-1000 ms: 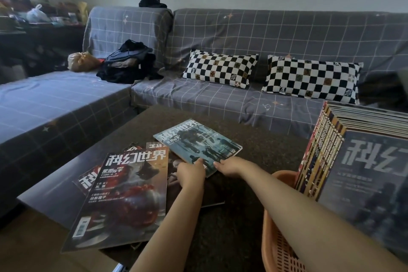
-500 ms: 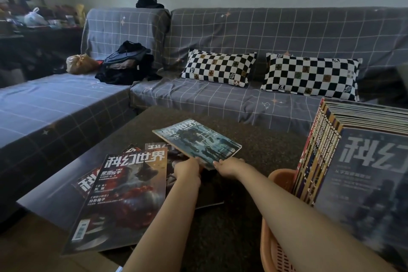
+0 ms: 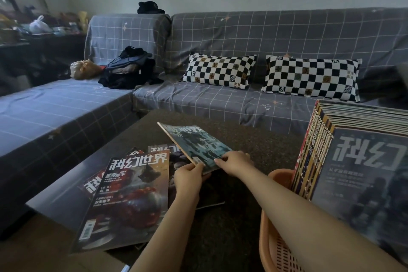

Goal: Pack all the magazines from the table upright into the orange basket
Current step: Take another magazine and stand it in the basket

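Note:
A teal-covered magazine is tilted up off the dark table, its far end raised. My left hand grips its near left corner and my right hand pinches its near right edge. Several other magazines lie flat at the table's left; the top one has a red cover. The orange basket stands at the lower right with several magazines upright in it, spines to the left.
A grey checked sofa wraps around the far and left sides of the table, with two black-and-white checkered pillows and a pile of dark clothes. A cluttered side table is far left.
The teal magazine lay flat on the table a second ago; both hands have taken hold of its near edge and tilted it up off the surface.

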A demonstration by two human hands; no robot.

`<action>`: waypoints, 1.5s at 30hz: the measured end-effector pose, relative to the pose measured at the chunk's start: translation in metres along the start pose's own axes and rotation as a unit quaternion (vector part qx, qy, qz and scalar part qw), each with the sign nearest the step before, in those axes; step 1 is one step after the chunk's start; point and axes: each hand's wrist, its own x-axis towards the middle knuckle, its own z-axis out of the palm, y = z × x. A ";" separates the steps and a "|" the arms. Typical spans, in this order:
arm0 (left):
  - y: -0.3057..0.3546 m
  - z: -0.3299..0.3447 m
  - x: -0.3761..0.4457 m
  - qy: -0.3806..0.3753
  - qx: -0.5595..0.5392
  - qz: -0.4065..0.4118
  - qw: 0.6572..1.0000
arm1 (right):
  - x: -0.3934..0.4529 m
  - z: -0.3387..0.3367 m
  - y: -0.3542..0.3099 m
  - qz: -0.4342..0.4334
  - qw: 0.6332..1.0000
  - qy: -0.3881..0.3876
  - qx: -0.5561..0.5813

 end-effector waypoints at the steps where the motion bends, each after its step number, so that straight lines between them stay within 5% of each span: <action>1: 0.001 -0.007 -0.007 -0.011 -0.008 0.012 1.000 | -0.004 -0.002 0.000 -0.005 1.000 -0.004 0.014; 6: 0.013 -0.051 -0.050 -0.076 0.019 0.070 0.994 | -0.042 -0.020 -0.005 -0.055 0.980 -0.098 0.165; 9: 0.025 -0.073 -0.081 -0.103 0.030 0.120 0.987 | -0.072 -0.033 -0.007 -0.050 0.942 -0.179 0.281; 18: 0.078 -0.120 -0.173 -0.208 0.034 0.186 0.960 | -0.159 -0.072 0.011 -0.040 0.797 -0.259 0.544; 24: 0.085 -0.148 -0.205 -0.245 0.077 0.199 0.946 | -0.205 -0.083 0.035 -0.124 0.756 -0.133 0.629; 31: 0.073 -0.137 -0.217 -0.335 -0.037 0.159 0.928 | -0.249 -0.094 0.076 -0.148 0.694 -0.096 0.698; 35: 0.067 -0.103 -0.222 -0.400 -0.091 0.152 0.899 | -0.265 -0.102 0.105 -0.135 0.691 -0.048 0.708; 40: 0.056 -0.051 -0.225 -0.327 -0.067 0.112 0.936 | -0.276 -0.108 0.151 -0.129 0.707 0.053 0.693; 45: 0.036 -0.002 -0.230 -0.336 -0.085 0.073 0.935 | -0.281 -0.112 0.196 -0.110 0.716 0.102 0.682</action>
